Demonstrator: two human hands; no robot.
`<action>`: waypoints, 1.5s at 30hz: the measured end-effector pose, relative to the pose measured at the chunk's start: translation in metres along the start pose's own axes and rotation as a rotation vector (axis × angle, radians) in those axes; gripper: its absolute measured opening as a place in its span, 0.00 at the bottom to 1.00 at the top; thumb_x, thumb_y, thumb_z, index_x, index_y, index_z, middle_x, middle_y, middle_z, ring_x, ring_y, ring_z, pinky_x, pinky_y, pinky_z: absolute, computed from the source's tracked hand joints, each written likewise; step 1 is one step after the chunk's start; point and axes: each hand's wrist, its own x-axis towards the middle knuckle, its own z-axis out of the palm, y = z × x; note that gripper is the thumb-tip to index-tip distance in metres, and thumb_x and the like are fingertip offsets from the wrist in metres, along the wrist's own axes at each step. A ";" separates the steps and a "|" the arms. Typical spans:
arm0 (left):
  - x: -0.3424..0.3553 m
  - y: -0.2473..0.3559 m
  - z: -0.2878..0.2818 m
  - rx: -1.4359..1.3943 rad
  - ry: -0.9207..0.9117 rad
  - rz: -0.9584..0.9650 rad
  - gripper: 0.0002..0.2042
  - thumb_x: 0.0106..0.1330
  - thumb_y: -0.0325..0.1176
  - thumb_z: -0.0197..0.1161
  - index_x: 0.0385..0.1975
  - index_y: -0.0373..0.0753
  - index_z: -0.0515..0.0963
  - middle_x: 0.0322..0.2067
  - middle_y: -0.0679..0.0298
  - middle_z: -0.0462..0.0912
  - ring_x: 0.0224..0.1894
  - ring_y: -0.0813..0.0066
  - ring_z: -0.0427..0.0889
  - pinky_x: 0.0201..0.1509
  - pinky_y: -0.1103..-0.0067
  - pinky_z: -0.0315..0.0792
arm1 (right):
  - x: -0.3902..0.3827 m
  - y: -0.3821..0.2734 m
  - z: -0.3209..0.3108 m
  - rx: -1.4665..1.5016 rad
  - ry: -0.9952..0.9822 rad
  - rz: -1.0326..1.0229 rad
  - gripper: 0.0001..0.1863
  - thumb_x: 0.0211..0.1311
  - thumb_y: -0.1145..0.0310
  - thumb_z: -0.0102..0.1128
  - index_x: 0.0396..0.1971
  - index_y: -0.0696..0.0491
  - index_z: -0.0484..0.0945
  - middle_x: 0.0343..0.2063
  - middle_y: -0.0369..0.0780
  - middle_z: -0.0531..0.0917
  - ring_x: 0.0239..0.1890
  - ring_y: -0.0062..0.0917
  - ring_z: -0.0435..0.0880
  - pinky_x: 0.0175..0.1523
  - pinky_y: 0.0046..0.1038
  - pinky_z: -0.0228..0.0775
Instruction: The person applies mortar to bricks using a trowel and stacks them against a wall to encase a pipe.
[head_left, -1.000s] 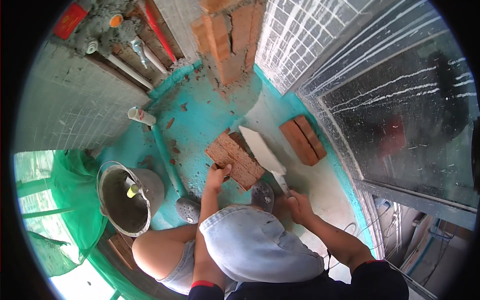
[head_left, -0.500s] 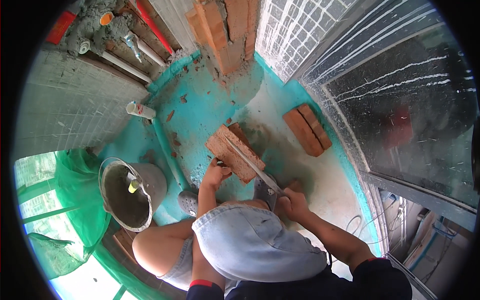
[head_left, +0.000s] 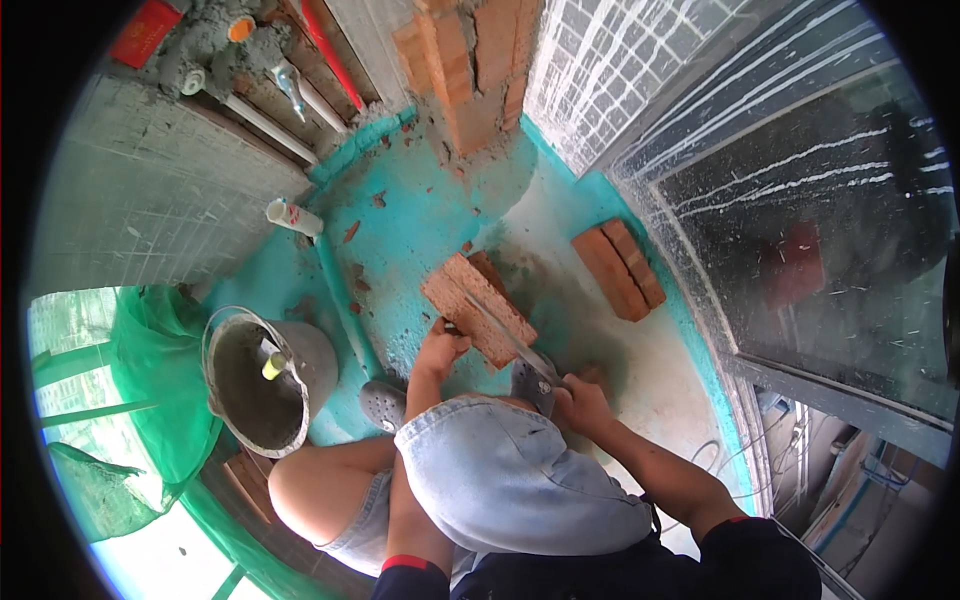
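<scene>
A reddish-brown brick [head_left: 470, 305] is tilted in front of my knees. My left hand [head_left: 440, 352] is closed on its lower left edge, the fingertips partly hidden. My right hand [head_left: 584, 405] grips the near end of a long, thin grey metal blade [head_left: 505, 333], seen nearly edge-on, so its full shape does not show. The blade lies along or just over the brick's upper face; whether it touches cannot be told. Another brick [head_left: 487, 268] shows partly behind the held one.
Left of my legs stands a bucket [head_left: 325, 375] of grey mortar with a yellow-ended handle [head_left: 272, 367] inside. Two bricks [head_left: 618, 270] lie at right by the glass door. A white pipe stub [head_left: 294, 217] rises at left. Brick crumbs dot the turquoise floor [head_left: 420, 200].
The whole view has shifted slightly. My right hand and the blade have moved a little left against the brick, and the blade's angle has changed. My left hand stays at the brick's edge.
</scene>
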 end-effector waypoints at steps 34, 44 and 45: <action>-0.326 0.198 -0.072 -0.475 -0.080 1.153 0.28 0.60 0.47 0.66 0.54 0.34 0.70 0.45 0.57 0.80 0.46 0.60 0.79 0.55 0.62 0.73 | 0.023 -0.133 -0.141 0.389 0.070 -0.485 0.21 0.73 0.54 0.44 0.21 0.50 0.71 0.14 0.29 0.70 0.16 0.13 0.66 0.20 0.21 0.58; -0.355 0.147 -0.168 -1.004 -0.214 1.164 0.27 0.71 0.53 0.48 0.55 0.32 0.68 0.42 0.51 0.78 0.42 0.53 0.78 0.49 0.59 0.73 | -0.022 -0.311 -0.151 -0.202 0.200 -0.647 0.25 0.70 0.50 0.48 0.28 0.59 0.77 0.18 0.43 0.78 0.22 0.30 0.76 0.31 0.33 0.67; -0.361 0.142 -0.179 -1.000 -0.202 1.184 0.27 0.71 0.53 0.47 0.54 0.33 0.69 0.43 0.51 0.78 0.42 0.52 0.78 0.49 0.58 0.73 | -0.022 -0.320 -0.140 -0.222 0.105 -0.624 0.25 0.69 0.49 0.48 0.28 0.59 0.78 0.19 0.43 0.79 0.23 0.30 0.77 0.31 0.33 0.67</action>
